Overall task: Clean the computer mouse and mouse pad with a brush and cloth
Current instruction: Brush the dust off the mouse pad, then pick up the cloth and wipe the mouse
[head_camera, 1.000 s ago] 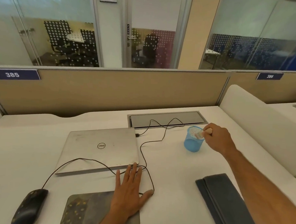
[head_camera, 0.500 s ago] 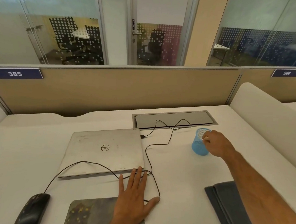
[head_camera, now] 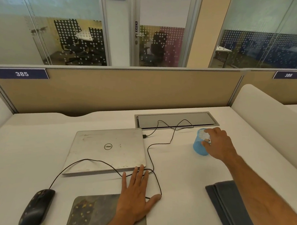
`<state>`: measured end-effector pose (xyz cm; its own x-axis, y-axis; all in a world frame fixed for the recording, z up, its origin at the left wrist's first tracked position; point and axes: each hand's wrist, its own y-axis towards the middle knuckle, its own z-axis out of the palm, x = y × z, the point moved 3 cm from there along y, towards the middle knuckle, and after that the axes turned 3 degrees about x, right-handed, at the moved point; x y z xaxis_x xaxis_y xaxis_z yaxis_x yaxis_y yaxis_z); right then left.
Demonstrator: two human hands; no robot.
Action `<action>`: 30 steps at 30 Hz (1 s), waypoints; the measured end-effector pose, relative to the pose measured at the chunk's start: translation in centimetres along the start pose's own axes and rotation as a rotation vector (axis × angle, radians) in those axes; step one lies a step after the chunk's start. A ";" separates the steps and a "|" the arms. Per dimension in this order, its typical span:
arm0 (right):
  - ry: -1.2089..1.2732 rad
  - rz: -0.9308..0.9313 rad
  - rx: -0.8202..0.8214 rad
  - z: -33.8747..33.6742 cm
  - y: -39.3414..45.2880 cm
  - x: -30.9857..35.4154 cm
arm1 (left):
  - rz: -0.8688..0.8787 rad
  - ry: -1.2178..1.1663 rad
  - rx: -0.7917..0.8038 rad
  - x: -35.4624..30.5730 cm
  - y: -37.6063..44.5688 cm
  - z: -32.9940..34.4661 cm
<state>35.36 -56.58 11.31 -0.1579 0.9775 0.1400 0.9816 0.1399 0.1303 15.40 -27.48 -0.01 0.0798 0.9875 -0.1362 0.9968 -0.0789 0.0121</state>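
The main worry here is the little blue mesh cup [head_camera: 200, 144], sitting to the right of the laptop [head_camera: 107, 149]. The right hand [head_camera: 219, 144] is at its rim with fingers curled. I can't tell if they're pinching the brush or just the cup's edge, since the brush itself isn't really visible. That cup looks light, so pulling sideways instead of straight up could tip it over.

The left hand [head_camera: 135, 196] lies flat with fingers spread, in front of the laptop, palm on the mouse pad [head_camera: 93, 211] and fingers right over the cable [head_camera: 89, 161]. If that hand shifts it could snag the cable and drag the mouse [head_camera: 35, 208], which sits just left of the pad, front-left of the laptop. The folded cloth [head_camera: 225, 204] waits front-right of the laptop.
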 end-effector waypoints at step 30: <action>-0.057 0.115 0.405 8.5 -18.9 -5.0 | -0.102 0.043 0.048 0.3 -0.1 1.7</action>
<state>18.51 -62.76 -0.18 -0.0500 0.9959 0.0756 0.9574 0.0694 -0.2804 15.30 -27.40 -1.76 -0.0207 0.9956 -0.0918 0.9987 0.0164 -0.0474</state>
